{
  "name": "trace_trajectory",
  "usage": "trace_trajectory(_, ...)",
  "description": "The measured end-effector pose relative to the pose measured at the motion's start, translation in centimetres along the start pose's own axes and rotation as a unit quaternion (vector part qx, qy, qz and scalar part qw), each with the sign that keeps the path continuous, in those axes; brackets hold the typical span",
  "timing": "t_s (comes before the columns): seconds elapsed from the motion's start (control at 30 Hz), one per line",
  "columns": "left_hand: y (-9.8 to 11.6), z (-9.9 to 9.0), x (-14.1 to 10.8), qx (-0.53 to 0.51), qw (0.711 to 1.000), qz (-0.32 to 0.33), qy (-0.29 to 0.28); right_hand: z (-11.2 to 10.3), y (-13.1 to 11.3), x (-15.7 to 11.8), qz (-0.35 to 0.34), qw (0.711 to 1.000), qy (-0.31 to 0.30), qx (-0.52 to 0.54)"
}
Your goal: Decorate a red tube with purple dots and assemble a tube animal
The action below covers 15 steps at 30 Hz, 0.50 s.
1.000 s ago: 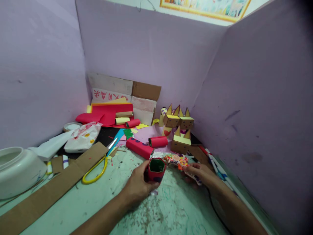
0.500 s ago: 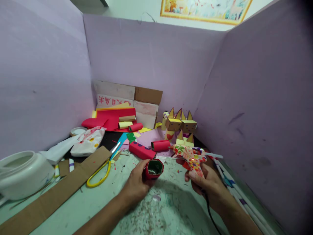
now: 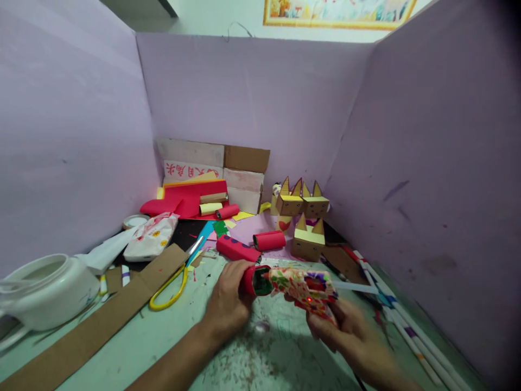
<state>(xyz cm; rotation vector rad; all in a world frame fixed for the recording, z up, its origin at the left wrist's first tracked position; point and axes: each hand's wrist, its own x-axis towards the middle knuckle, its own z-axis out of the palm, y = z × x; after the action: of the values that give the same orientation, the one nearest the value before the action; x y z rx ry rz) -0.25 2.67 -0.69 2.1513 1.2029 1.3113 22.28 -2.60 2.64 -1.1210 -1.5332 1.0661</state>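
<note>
In the last 0.5 s the patterned glue gun (image 3: 301,287) swung in from 2 o'clock of the held red paper tube (image 3: 248,281) to 3 o'clock, nozzle now at the tube's mouth; tube also turned to face it. Can't tell if the nozzle touches the rim; no glue bead visible. Left hand (image 3: 228,296) curled around the tube, above the table (image 3: 228,361). Right hand (image 3: 348,326), slightly blurred, wrapped on the gun's handle; trigger finger mostly hidden. My read: work has gone from lining up to applying glue. Dotted red tube (image 3: 236,250) at 11 o'clock, scissors (image 3: 169,297) at 9, both untouched.
</note>
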Motion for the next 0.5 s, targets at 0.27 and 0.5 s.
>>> trace_trajectory(0.27, -0.06, -0.02, -0.08, 0.032, 0.999, 0.034, -0.001, 0.00, 0.34, -0.12, -0.008, 0.999, -0.014, -0.040)
trace_trajectory(0.5, -0.29, 0.26, -0.39, 0.043, 0.998, 0.052, 0.000, -0.15, 0.83, -0.42, -0.005, 0.996, -0.030, -0.089)
